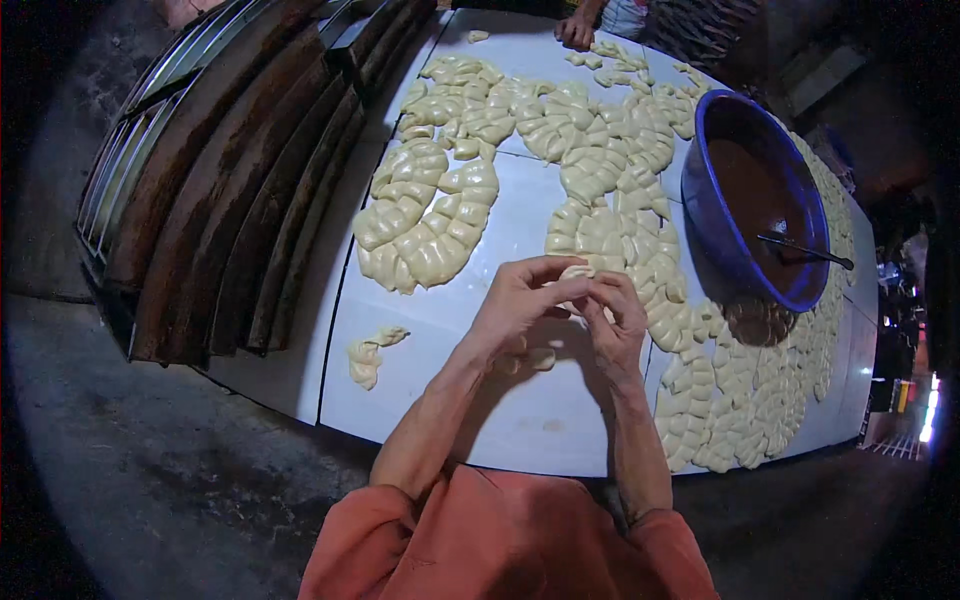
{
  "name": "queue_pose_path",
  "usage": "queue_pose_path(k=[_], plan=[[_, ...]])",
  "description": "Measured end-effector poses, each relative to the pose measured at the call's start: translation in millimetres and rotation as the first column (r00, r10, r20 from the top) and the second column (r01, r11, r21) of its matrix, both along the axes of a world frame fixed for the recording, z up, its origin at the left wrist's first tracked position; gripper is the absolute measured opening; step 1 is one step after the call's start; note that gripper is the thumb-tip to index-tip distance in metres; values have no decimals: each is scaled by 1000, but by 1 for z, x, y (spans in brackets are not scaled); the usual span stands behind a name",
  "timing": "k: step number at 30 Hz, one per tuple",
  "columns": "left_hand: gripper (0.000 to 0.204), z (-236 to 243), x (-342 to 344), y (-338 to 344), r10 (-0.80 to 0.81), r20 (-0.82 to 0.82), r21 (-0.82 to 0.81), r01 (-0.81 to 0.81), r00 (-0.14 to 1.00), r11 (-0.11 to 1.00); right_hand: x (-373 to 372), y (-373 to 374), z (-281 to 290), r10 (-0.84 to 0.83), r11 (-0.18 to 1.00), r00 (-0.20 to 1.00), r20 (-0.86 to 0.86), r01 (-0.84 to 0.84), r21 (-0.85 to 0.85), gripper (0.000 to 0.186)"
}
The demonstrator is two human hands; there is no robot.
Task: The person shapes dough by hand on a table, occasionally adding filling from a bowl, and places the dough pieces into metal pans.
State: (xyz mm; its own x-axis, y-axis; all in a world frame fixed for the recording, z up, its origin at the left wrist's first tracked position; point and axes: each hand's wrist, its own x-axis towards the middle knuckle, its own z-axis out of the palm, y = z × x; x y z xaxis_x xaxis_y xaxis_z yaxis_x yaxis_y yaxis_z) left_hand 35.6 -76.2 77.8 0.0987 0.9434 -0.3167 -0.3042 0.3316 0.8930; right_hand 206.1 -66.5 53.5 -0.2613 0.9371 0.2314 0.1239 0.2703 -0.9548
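Observation:
Both my hands meet over the white table (520,420). My left hand (518,302) and my right hand (616,325) pinch a small pale piece of dough (577,272) between thumbs and fingers. Its lower part is hidden by the fingers. Just under my hands, a few more dough pieces (538,359) rest on the tabletop. To the left lies a twisted lump of dough (370,360). Beyond my hands spread many flattened, glossy dough pieces (600,235), set close together in curved rows.
A large blue basin (705,225) with brown filling (745,185) stands on the right, a dark-handled utensil (800,247) in it. Stacked dark, rusty trays (215,200) line the left side. At the far edge, another person's hand (576,32) rests on the table.

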Motion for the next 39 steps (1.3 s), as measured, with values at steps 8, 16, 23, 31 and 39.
queue_pose_path(k=[8,16,23,31,39], plan=[[31,-17,4,-12,-80,-7,123,80,997,989,-18,0,-40,-305,907,940,-152,335,254,20],[31,-29,4,-21,-23,-147,-16,21,989,1000,-10,-12,-22,-243,959,967,77,252,-129,17],[56,-12,-3,-41,-53,-348,-109,16,936,994,12,-35,-4,15,996,984,178,0,-84,19],[42,-13,-98,-104,307,-692,114,-322,653,940,7,-35,-7,156,963,911,381,-55,-263,18],[34,-31,-160,-173,405,-905,350,-309,133,884,-11,-35,39,337,931,711,618,-152,-333,26]])
